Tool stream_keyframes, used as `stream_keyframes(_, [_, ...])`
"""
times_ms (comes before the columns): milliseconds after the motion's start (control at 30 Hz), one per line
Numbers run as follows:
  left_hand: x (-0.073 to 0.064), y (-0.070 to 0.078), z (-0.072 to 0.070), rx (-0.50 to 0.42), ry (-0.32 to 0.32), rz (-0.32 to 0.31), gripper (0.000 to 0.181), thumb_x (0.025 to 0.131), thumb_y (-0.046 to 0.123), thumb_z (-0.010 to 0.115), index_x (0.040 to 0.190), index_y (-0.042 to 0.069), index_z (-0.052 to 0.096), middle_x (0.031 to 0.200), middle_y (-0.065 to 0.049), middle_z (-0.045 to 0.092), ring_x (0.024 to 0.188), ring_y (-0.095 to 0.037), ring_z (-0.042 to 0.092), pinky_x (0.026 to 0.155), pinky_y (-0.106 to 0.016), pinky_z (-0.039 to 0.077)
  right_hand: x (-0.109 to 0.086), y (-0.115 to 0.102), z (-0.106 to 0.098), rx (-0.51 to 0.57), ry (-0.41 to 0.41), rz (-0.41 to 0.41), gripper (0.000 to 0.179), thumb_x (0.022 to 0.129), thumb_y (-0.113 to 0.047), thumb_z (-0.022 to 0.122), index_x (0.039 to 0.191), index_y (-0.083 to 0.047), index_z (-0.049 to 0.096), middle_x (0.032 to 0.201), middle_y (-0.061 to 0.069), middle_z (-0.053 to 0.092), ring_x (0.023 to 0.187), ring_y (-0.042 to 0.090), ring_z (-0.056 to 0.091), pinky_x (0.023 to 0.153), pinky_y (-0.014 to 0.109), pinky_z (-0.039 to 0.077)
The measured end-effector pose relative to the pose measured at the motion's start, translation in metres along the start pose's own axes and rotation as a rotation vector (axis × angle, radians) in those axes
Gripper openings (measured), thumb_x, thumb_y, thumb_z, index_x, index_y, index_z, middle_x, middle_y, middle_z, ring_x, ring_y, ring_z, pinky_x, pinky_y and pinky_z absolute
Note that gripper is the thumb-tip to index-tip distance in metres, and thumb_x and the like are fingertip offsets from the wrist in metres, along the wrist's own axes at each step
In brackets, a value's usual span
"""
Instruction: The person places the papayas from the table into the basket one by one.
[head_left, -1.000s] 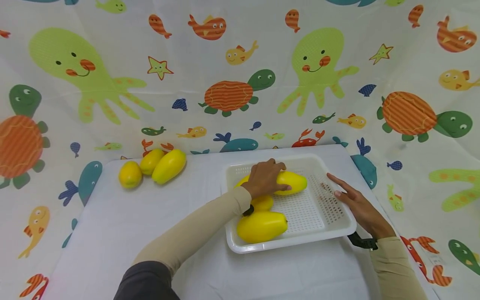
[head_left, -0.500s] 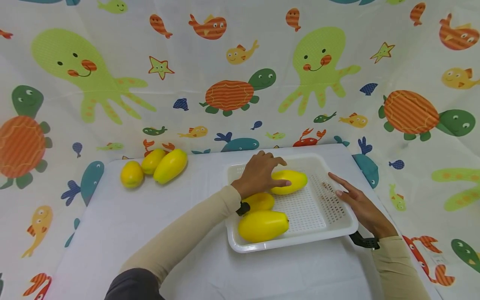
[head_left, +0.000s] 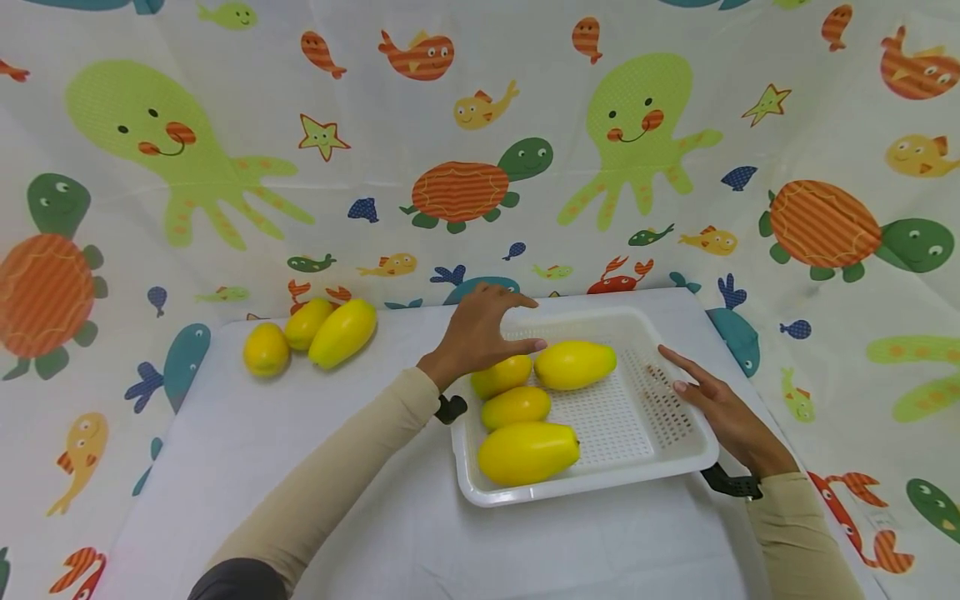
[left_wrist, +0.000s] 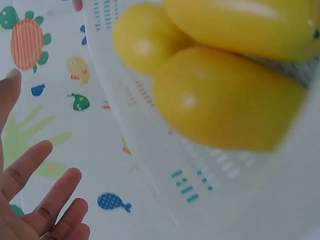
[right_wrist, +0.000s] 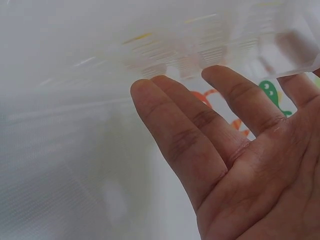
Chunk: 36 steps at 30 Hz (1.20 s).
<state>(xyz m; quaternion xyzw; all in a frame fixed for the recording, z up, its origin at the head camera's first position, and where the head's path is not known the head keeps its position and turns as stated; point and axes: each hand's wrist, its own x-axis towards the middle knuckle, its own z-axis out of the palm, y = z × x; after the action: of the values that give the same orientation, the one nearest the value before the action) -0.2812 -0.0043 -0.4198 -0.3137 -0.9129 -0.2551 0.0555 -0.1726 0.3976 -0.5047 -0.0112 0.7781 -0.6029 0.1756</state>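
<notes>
A white perforated plastic basket (head_left: 592, 481) lies on the table with several yellow fruits inside. Two are large and papaya-like: the front fruit (head_left: 528, 452) and the back fruit (head_left: 575, 364). Along the left side sit a smaller oval fruit (head_left: 516, 407) and, behind it, another yellow fruit (head_left: 501, 377). Over the basket's back left part is my left hand (head_left: 480, 329), thumb and fingers apart, holding nothing. In the left wrist view its fingers (left_wrist: 57, 192) are spread. My right hand (head_left: 731, 423) is at the basket's right side, its fingers (right_wrist: 177, 132) extended against the wall.
Farther left on the table stand a papaya-like fruit (head_left: 342, 333) and two smaller yellow fruits, one fruit (head_left: 266, 349) being the leftmost. A white cloth (head_left: 360, 533) covers the table. Behind hangs a curtain (head_left: 255, 50) printed with sea animals.
My left hand has let go of the back papaya-like fruit and moved up and left, uncovering the smaller fruits. My right hand has stayed at the basket's side.
</notes>
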Motion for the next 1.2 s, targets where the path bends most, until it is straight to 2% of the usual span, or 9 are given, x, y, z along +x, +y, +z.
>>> stream_keyframes(100, [-0.005,-0.011,-0.007,-0.013,0.040,-0.019,0.064,0.088,0.060,0.081,0.137,0.019,0.072,0.140,-0.005,0.071,0.131,-0.032,0.056,0.116,-0.055,0.046,0.000,-0.001,0.001,0.002,0.003,0.005,0.063,0.113,-0.038,0.051,0.169,-0.045,0.021,0.179,0.018,0.011,0.111,0.039,0.073,0.082,0.060,0.064])
stream_keyframes(233, [-0.012,-0.025,-0.015,-0.040,0.064,-0.049,0.065,0.086,0.058,0.083,0.138,0.021,0.072,0.139,-0.006,0.071,0.127,-0.033,0.056,0.110,-0.056,0.048,0.000,-0.001,0.001,-0.002,0.014,0.024,0.064,0.112,-0.040,0.052,0.168,-0.047,0.022,0.179,0.019,0.011,0.113,0.040,0.073,0.082,0.059,0.064])
stream_keyframes(467, [-0.024,-0.046,-0.022,-0.081,0.074,-0.124,0.065,0.086,0.058,0.083,0.139,0.022,0.071,0.145,-0.006,0.068,0.137,-0.035,0.051,0.118,-0.060,0.042,-0.002,-0.003,0.002,0.000,0.020,0.029,0.063,0.112,-0.041,0.051,0.168,-0.047,0.022,0.178,0.021,0.014,0.113,0.039,0.073,0.082,0.060,0.064])
stream_keyframes(600, [-0.033,-0.060,-0.025,-0.079,0.099,-0.149,0.064,0.086,0.056,0.084,0.139,0.023,0.070,0.147,-0.006,0.066,0.137,-0.035,0.051,0.118,-0.059,0.042,-0.001,-0.003,0.003,-0.005,0.017,0.025,0.063,0.112,-0.040,0.051,0.168,-0.047,0.021,0.178,0.020,0.012,0.113,0.039,0.073,0.082,0.060,0.064])
stream_keyframes(833, [-0.053,-0.087,-0.035,-0.055,0.149,-0.266,0.067,0.087,0.056,0.083,0.142,0.022,0.068,0.147,-0.010,0.066,0.135,-0.036,0.050,0.117,-0.060,0.043,-0.001,-0.004,0.004,-0.001,0.010,0.024,0.064,0.113,-0.040,0.051,0.168,-0.046,0.021,0.178,0.021,0.012,0.113,0.038,0.073,0.082,0.060,0.064])
stream_keyframes(967, [-0.063,-0.100,-0.037,-0.060,0.173,-0.297,0.066,0.087,0.053,0.084,0.142,0.020,0.067,0.146,-0.012,0.065,0.135,-0.037,0.050,0.117,-0.060,0.044,-0.001,-0.004,0.003,0.002,0.021,0.041,0.064,0.112,-0.041,0.051,0.168,-0.049,0.021,0.177,0.022,0.014,0.114,0.034,0.075,0.082,0.060,0.064])
stream_keyframes(1200, [-0.080,-0.124,-0.040,-0.065,0.192,-0.361,0.069,0.087,0.049,0.086,0.145,0.019,0.065,0.149,-0.013,0.062,0.139,-0.038,0.047,0.120,-0.063,0.038,0.000,-0.005,0.004,0.001,0.015,0.037,0.063,0.112,-0.041,0.050,0.168,-0.048,0.020,0.178,0.021,0.012,0.113,0.034,0.075,0.083,0.060,0.064])
